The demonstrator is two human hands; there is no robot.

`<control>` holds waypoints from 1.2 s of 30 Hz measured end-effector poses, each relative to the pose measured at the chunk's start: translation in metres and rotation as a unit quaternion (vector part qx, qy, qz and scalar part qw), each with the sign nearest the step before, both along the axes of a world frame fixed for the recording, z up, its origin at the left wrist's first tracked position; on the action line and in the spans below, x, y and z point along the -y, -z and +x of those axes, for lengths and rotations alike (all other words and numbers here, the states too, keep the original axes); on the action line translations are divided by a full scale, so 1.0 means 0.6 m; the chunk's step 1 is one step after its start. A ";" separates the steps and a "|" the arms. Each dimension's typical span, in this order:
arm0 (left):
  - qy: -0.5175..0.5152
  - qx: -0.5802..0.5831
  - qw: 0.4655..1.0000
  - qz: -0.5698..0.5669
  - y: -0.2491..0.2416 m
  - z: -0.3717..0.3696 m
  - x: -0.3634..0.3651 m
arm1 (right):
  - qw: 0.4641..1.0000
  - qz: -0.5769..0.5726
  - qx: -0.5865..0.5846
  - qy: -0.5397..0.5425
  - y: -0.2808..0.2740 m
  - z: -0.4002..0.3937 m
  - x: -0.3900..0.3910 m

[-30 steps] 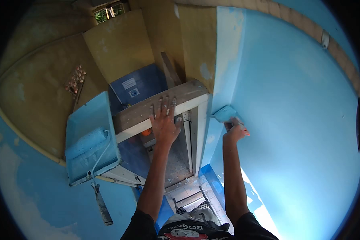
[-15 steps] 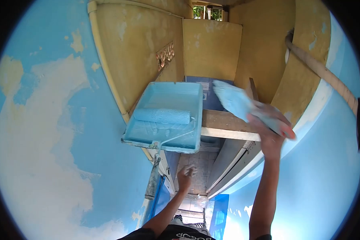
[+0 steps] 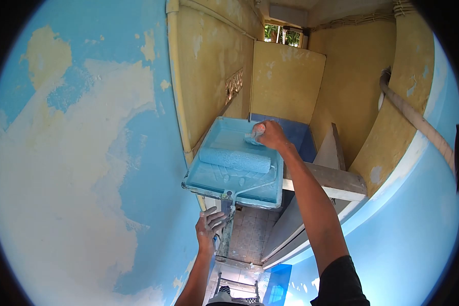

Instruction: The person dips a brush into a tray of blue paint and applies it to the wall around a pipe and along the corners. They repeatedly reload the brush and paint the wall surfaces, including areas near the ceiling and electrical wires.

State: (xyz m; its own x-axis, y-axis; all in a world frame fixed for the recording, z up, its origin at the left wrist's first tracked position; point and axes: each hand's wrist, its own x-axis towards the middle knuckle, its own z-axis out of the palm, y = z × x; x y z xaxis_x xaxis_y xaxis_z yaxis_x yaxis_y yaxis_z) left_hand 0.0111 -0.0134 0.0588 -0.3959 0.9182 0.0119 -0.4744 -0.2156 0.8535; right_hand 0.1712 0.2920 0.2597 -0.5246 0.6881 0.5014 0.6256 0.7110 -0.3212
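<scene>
Over one tray [image 3: 228, 136], right hand [image 3: 272, 134], fingers pinching one brush [image 3: 252, 139]; one roller [image 3: 234, 160] inside; left hand [image 3: 208, 230], fingers spread.

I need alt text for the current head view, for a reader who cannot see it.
A person's right hand holds a brush over a blue paint tray where a roller lies. The open left hand is beside the roller's handle; a patchy blue wall fills the picture's left.

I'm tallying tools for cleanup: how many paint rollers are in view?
1. The paint roller lies in the paint tray, its handle reaching past the near edge, beside the left hand. Others may be hidden behind the tray.
</scene>
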 end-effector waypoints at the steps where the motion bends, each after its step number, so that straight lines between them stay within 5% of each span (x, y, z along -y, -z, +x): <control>1: 0.001 -0.007 1.000 0.017 -0.014 -0.006 0.008 | 1.000 0.001 -0.001 0.000 0.006 -0.003 -0.009; 4: 0.004 -0.031 0.999 0.012 -0.036 -0.012 0.019 | 0.999 0.004 0.019 0.046 0.006 0.000 -0.027; 6: 0.005 -0.036 0.999 0.013 -0.040 -0.016 0.019 | 0.980 -0.102 -0.160 -0.059 -0.038 0.013 0.007; 10: 0.018 -0.047 0.999 0.016 -0.042 -0.016 0.014 | 0.952 -0.179 -0.245 -0.033 -0.099 0.046 0.067; 12: 0.025 -0.043 0.999 0.017 -0.037 -0.013 0.010 | 0.876 -0.200 -0.436 -0.047 -0.092 0.061 0.089; 16: 0.059 -0.029 0.998 -0.002 -0.018 -0.001 -0.005 | 0.790 -0.243 -0.563 0.001 -0.053 0.089 0.102; 18: 0.093 -0.030 0.995 -0.022 0.023 0.002 -0.025 | 0.684 -0.310 -0.660 -0.002 -0.017 0.104 0.103; 21: 0.170 -0.067 0.983 0.003 0.072 0.023 -0.035 | 0.604 -0.360 -0.710 0.017 0.026 0.108 0.134; 24: 0.190 -0.105 0.975 -0.053 0.052 0.063 -0.029 | 0.644 -0.273 -0.706 -0.108 0.106 0.108 0.129; 25: 0.221 -0.119 0.967 -0.049 0.046 0.066 -0.028 | 0.533 -0.375 -0.755 -0.072 0.068 0.108 0.154; 26: 0.244 -0.126 0.959 -0.072 0.043 0.072 -0.032 | 0.568 -0.351 -0.741 -0.067 0.077 0.103 0.149; 28: 0.277 -0.143 0.947 -0.072 0.029 0.092 -0.031 | 0.496 -0.361 -0.788 -0.056 0.066 0.086 0.151; 32: 0.317 -0.164 0.931 -0.080 0.034 0.117 -0.034 | 0.507 -0.357 -0.784 -0.027 0.026 0.067 0.197; 34: 0.334 -0.173 0.923 -0.080 0.031 0.129 -0.029 | 0.446 -0.371 -0.811 -0.073 0.023 0.063 0.200; 36: 0.359 -0.187 0.911 -0.077 0.035 0.135 -0.031 | 0.442 -0.370 -0.812 -0.089 0.018 0.057 0.199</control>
State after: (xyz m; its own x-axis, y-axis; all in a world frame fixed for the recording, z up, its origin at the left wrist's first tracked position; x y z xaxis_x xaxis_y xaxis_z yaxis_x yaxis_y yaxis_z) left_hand 0.0920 0.0051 0.0379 0.3136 0.9407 -0.1292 -0.1158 0.1729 0.9781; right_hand 0.2056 0.1726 0.2487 0.0340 0.9994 -0.0112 -0.9024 0.0259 -0.4301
